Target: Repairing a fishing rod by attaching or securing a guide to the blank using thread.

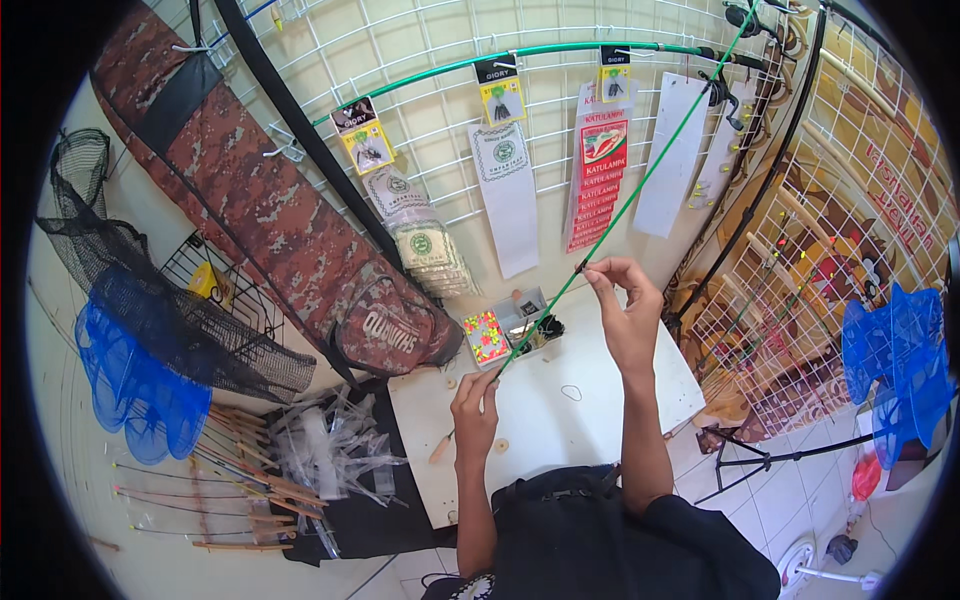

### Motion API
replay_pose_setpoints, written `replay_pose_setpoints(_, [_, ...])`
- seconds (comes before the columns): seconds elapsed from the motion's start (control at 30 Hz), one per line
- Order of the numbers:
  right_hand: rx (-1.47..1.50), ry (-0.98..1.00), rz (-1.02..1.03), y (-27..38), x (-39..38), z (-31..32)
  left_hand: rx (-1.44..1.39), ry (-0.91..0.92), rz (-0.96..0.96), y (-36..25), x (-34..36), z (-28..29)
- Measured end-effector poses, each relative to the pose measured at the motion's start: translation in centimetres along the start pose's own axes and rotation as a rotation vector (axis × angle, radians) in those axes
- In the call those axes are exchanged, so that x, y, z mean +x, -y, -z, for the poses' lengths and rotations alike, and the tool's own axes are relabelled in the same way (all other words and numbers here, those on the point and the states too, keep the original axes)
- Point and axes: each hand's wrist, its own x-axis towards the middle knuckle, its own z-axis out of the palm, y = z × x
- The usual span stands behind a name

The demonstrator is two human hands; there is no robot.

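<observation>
A slim green fishing rod (645,182) runs diagonally from low centre to the top right, with a black reel (718,93) near its upper part. My left hand (476,412) is closed around the rod's lower end. Higher up, my right hand (627,312) pinches a small dark piece (581,267) at the rod, too small to make out clearly. Below the rod, a white tabletop (540,440) holds an open box of bright small pieces (486,336), a grey compartment box with dark items, a loop and a wooden-handled tool (440,448).
Wire grids with hanging packets (505,190) and another rod face me. A camouflage bag (240,200), dark net and blue nets stand left, beside wooden-handled rods and plastic wrappers (335,450). More grids, blue nets (895,360) and a black stand are on the right.
</observation>
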Motion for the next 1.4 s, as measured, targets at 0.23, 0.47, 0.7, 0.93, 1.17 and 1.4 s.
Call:
replay_pose_setpoints(0.23, [0.370,-0.055,-0.081,-0.8,0.7,1.3,0.025,0.017,0.021,0.0,-0.7,0.7])
replay_pose_setpoints(0.47, [0.483,-0.009,-0.112,-1.0,1.7,3.4,0.037,0.038,0.005,-0.7,-1.4,0.9])
replay_pose_setpoints(0.7, [0.679,0.007,-0.090,-1.3,1.1,5.9,0.104,0.077,0.014,-0.9,-3.1,2.0])
replay_pose_setpoints(0.93, [0.619,-0.068,-0.137,-3.0,0.1,8.7,0.166,0.086,-0.021,-2.9,-5.3,3.0])
replay_pose_setpoints(1.17, [0.614,-0.093,-0.167,-4.0,-0.5,10.8,0.129,0.117,0.015,-4.0,-8.2,1.5])
replay_pose_setpoints(1.4, [0.608,-0.108,-0.153,-4.0,-0.7,12.1,0.113,0.147,0.027,-5.0,-9.4,1.1])
